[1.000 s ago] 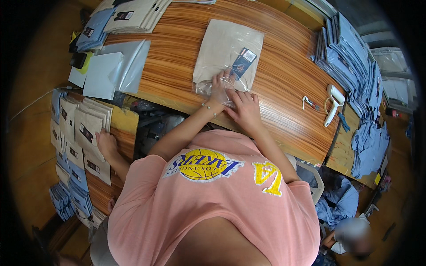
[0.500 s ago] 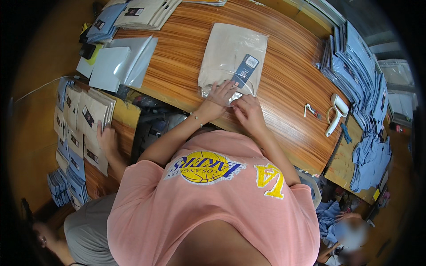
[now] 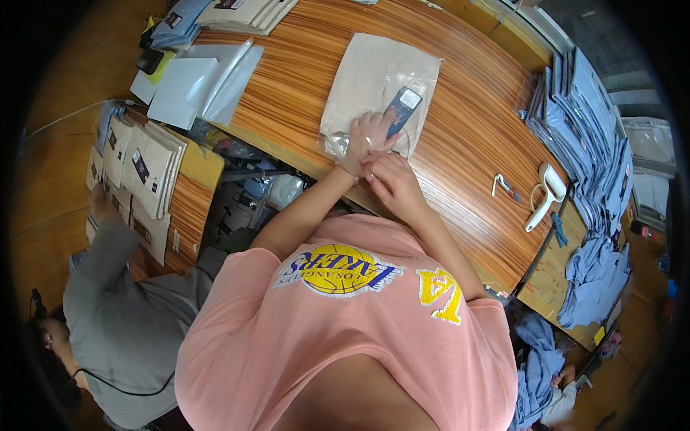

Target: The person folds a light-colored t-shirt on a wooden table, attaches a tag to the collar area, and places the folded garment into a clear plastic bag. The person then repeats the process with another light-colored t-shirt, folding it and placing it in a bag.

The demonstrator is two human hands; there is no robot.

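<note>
A beige folded garment in a clear plastic bag (image 3: 363, 75) lies before me on the wooden table, with a dark blue hang tag (image 3: 405, 108) at its right. My left hand (image 3: 369, 138) lies spread on the near part of the package, fingertips beside the tag. Clear film shows around its palm and wrist; whether the hand is fully inside the bag I cannot tell. Close to that wrist, my right hand (image 3: 392, 176) has its fingers pinched at the bag's near edge.
Clear plastic sleeves (image 3: 233, 82) lie at the left, with bagged beige garments (image 3: 147, 165) beyond. Bagged blue garments (image 3: 575, 115) are stacked at the right. A white lint roller (image 3: 548, 194) and a small cutter (image 3: 507, 188) lie nearer. A co-worker in grey (image 3: 129, 323) sits at my left.
My left hand has slid a little farther onto the package, now covering the tag's lower end. My right hand has shifted left toward the left wrist. The co-worker has leaned farther into view.
</note>
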